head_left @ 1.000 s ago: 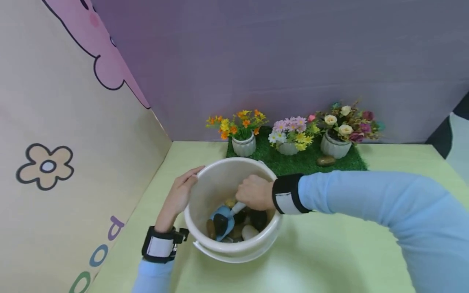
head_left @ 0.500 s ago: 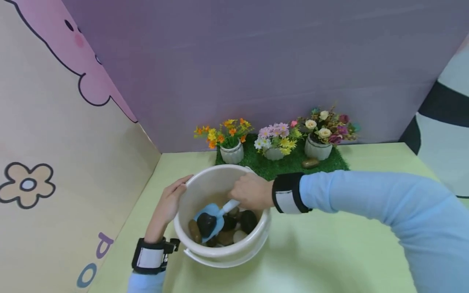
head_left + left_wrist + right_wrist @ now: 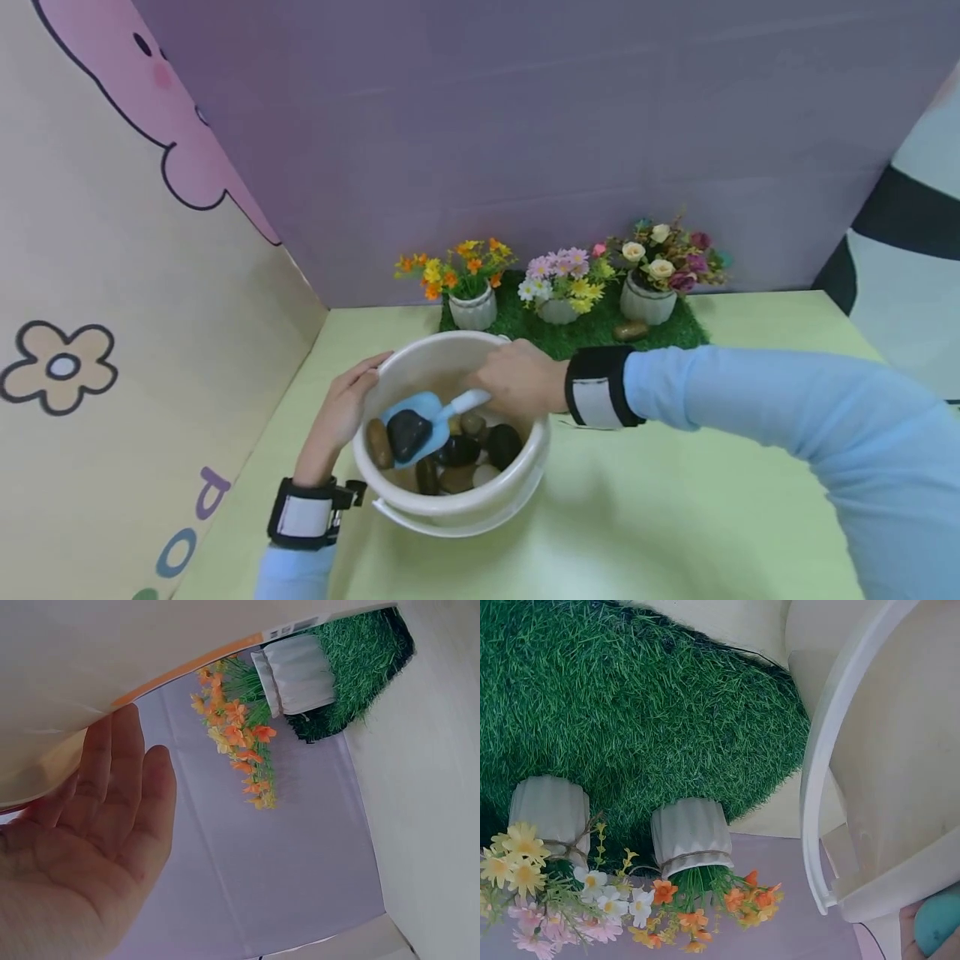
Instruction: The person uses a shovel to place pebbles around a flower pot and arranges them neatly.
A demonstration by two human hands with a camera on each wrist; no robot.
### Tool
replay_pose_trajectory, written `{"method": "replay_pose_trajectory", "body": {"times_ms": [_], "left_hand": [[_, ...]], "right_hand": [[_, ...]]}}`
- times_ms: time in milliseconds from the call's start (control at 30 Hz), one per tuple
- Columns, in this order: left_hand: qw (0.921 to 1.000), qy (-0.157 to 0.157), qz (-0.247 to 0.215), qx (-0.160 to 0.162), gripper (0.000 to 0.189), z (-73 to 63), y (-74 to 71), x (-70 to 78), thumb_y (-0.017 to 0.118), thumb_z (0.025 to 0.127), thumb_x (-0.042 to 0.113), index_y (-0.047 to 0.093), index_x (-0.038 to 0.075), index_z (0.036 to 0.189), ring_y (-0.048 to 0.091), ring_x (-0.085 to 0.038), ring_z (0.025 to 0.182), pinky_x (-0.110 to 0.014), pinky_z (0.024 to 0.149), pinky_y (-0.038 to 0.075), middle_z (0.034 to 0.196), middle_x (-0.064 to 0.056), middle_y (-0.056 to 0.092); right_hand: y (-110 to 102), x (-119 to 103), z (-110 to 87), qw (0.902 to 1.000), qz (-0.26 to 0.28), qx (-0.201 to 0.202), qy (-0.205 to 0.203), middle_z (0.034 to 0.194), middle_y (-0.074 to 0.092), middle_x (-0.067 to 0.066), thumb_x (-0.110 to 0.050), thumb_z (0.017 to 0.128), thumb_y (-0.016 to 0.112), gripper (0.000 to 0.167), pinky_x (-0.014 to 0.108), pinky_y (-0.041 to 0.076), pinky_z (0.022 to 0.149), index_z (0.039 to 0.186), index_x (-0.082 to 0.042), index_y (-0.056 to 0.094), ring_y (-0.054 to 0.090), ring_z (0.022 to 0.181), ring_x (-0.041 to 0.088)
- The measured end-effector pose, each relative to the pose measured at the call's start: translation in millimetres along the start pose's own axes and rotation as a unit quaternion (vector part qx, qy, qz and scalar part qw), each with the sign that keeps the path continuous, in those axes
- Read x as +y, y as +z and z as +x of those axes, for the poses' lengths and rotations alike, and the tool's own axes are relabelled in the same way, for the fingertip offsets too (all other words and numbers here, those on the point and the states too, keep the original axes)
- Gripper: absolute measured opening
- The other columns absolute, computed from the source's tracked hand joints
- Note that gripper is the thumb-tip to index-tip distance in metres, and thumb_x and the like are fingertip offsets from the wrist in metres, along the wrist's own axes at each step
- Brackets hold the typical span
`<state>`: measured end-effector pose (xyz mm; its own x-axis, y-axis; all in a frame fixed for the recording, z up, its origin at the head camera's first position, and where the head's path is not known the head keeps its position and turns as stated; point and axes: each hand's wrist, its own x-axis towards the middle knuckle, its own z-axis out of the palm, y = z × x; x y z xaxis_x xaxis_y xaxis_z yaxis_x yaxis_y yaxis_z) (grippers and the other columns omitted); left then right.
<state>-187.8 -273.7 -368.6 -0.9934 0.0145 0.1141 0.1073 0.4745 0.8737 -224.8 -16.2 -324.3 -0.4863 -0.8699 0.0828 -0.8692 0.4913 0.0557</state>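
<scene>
My left hand (image 3: 341,410) holds the rim of a white bucket (image 3: 459,503) at its left side, the thumb at the rim and fingers along the outside. In the left wrist view these fingers (image 3: 124,761) lie nearly straight against the outer wall. Inside the bucket, my right hand (image 3: 521,379) grips the pale handle of a light blue toy shovel (image 3: 437,419). A large black stone (image 3: 408,436) lies on the shovel's blade, beside a brown stone (image 3: 379,443). Several black, brown and white stones (image 3: 504,446) lie at the bottom.
Behind the bucket, three pots of flowers (image 3: 474,312) stand on a green artificial grass mat (image 3: 585,335). A brown stone (image 3: 631,332) lies on the mat. The pale green table (image 3: 675,508) meets a purple back wall (image 3: 480,125). The bucket's bail (image 3: 817,772) hangs down.
My right hand has raised the shovel inside the bucket with the black stone on it. The head view has shifted, then steadied. My left hand has stayed on the rim.
</scene>
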Motion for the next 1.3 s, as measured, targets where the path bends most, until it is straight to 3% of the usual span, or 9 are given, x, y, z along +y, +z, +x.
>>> {"method": "replay_pose_trajectory", "body": {"times_ms": [333,500,567,633,700,767,900,1000,1300], "left_hand": [[1.0000,0.004,-0.003,0.005,0.038,0.6,0.1,0.7,0.036,0.097,0.015,0.049,0.006,0.131,0.050,-0.035,0.114,-0.052,0.101,0.037,0.130,-0.019,0.051],[0.9998,0.008,-0.013,0.013,0.037,2.4,0.4,4.0,0.036,0.097,0.014,0.051,0.005,0.130,0.051,-0.028,0.113,-0.043,0.101,0.037,0.130,-0.017,0.052],[0.9997,0.003,-0.018,0.019,0.036,2.2,0.7,5.5,0.038,0.096,0.014,0.052,0.005,0.129,0.057,-0.018,0.099,-0.033,0.091,0.044,0.122,-0.015,0.058],[0.9991,-0.008,-0.035,0.023,0.035,2.0,1.4,5.9,0.040,0.096,0.013,0.054,0.006,0.128,0.056,-0.008,0.075,-0.023,0.070,0.046,0.097,-0.015,0.063],[0.9986,-0.015,-0.042,0.027,0.035,1.4,1.8,6.1,0.041,0.096,0.012,0.054,0.006,0.127,0.051,0.001,0.071,-0.018,0.069,0.042,0.095,-0.011,0.064],[0.9981,-0.019,-0.053,0.025,0.035,0.8,2.1,5.9,0.040,0.096,0.011,0.054,0.004,0.127,0.053,-0.004,0.075,-0.024,0.075,0.046,0.096,-0.015,0.063],[0.9989,-0.007,-0.043,0.019,0.036,1.4,1.4,3.4,0.038,0.096,0.011,0.052,0.002,0.128,0.047,-0.022,0.116,-0.045,0.107,0.029,0.128,-0.019,0.053],[0.9992,-0.001,-0.037,0.014,0.037,2.4,-0.1,3.5,0.036,0.097,0.013,0.051,0.002,0.129,0.043,-0.032,0.121,-0.051,0.107,0.028,0.130,-0.020,0.051],[0.9996,-0.004,-0.024,0.014,0.037,1.6,1.0,4.0,0.037,0.097,0.015,0.051,0.004,0.129,0.048,-0.031,0.115,-0.047,0.101,0.036,0.127,-0.019,0.053]], "right_hand": [[-2.7,1.8,-1.3,0.9993,0.015,0.008,0.032,0.065,0.058,-0.006,-0.033,0.084,0.064,0.013,0.025,0.038,0.044,0.081,-0.020,0.062,0.048,0.054,0.010],[-5.2,4.8,1.1,0.9993,0.017,0.008,0.033,0.065,0.056,-0.006,-0.032,0.083,0.065,0.014,0.026,0.041,0.045,0.078,-0.020,0.060,0.051,0.056,0.011],[-6.2,5.3,2.1,0.9990,0.024,0.003,0.038,0.065,0.056,-0.007,-0.032,0.083,0.065,0.015,0.026,0.043,0.048,0.076,-0.020,0.060,0.052,0.058,0.011],[-6.9,5.4,2.9,0.9983,0.036,-0.001,0.045,0.065,0.056,-0.007,-0.033,0.083,0.065,0.016,0.027,0.045,0.050,0.075,-0.020,0.058,0.053,0.060,0.011],[-7.1,5.2,3.3,0.9973,0.050,-0.004,0.053,0.066,0.055,-0.008,-0.034,0.083,0.064,0.018,0.027,0.046,0.053,0.073,-0.021,0.057,0.053,0.062,0.010],[-6.9,5.3,3.5,0.9964,0.063,-0.003,0.056,0.065,0.055,-0.008,-0.033,0.083,0.064,0.019,0.027,0.046,0.053,0.072,-0.021,0.056,0.052,0.062,0.009],[-5.5,6.4,3.9,0.9969,0.060,0.008,0.051,0.064,0.055,-0.007,-0.030,0.081,0.065,0.016,0.027,0.046,0.052,0.072,-0.020,0.057,0.052,0.060,0.010],[-6.1,8.0,4.1,0.9971,0.056,0.016,0.048,0.065,0.056,-0.007,-0.028,0.080,0.065,0.013,0.028,0.047,0.052,0.073,-0.020,0.058,0.053,0.060,0.010],[-7.7,8.0,2.8,0.9944,0.090,0.007,0.055,0.063,0.053,-0.007,-0.025,0.081,0.066,0.015,0.023,0.042,0.049,0.071,-0.019,0.057,0.049,0.057,0.009]]}}
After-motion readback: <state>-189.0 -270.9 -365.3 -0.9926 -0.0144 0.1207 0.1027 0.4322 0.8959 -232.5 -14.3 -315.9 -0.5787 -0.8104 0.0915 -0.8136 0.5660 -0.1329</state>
